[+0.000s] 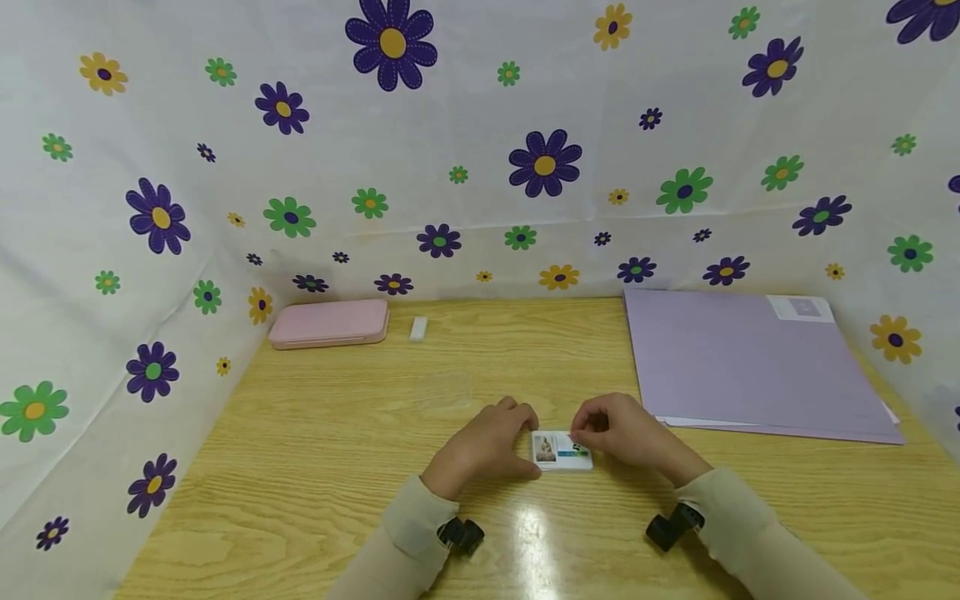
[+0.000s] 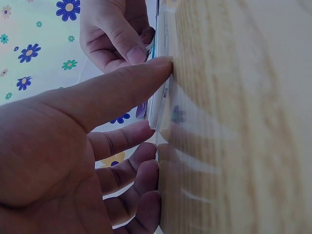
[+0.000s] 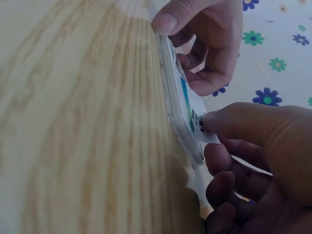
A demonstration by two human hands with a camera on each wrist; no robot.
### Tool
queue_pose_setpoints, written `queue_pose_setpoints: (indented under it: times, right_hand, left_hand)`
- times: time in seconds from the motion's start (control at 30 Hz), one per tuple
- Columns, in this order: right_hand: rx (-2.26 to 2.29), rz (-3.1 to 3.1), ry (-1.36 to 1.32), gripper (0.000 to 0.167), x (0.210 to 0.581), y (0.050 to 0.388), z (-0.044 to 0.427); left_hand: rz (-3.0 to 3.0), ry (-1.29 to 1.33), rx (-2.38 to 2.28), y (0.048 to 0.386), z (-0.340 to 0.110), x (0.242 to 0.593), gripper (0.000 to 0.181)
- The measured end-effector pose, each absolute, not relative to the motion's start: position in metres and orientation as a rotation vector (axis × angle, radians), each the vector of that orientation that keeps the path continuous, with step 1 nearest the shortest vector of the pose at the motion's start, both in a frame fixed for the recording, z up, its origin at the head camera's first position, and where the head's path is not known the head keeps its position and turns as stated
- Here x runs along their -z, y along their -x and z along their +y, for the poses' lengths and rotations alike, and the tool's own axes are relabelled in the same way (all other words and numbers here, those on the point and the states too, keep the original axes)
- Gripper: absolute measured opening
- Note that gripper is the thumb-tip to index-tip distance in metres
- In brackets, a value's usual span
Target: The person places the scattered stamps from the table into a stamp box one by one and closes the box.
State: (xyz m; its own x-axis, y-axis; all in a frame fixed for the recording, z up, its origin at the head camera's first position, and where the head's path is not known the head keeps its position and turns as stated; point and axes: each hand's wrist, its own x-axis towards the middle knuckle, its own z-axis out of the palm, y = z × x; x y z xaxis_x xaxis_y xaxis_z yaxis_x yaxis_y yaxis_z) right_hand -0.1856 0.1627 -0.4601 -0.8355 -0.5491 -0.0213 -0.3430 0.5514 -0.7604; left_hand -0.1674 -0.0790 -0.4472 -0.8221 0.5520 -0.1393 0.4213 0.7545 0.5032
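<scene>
A small flat white box (image 1: 564, 464), apparently with a clear plastic base, lies on the table and carries a printed picture and a blue-green strip on top. My left hand (image 1: 483, 446) grips its left end, with the thumb at the near edge and a forefinger at the far edge. At the other end my right hand (image 1: 618, 429) pinches a thin white paper piece (image 3: 207, 134) with dark print between thumb and forefinger. That piece stands slightly raised from the top face in the right wrist view. Whether it is still attached I cannot tell.
Behind the left hand lies a clear plastic lid (image 1: 446, 390). Farther back are a white eraser-like block (image 1: 418, 328) and a pink case (image 1: 330, 323). A large lilac folder (image 1: 750, 367) with papers under it covers the right side. Flowered cloth (image 1: 480, 125) hangs around the wooden table.
</scene>
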Motion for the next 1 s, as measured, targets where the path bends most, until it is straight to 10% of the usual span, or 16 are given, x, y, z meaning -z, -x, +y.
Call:
queue_pose_setpoints:
  times: [1.0]
  right_hand:
    - [1.134, 2.589, 0.811, 0.004, 0.4614, 0.1836, 0.1628]
  left_hand:
    - [2.673, -0.736, -0.677, 0.1669, -0.0794, 0.4460, 0.049]
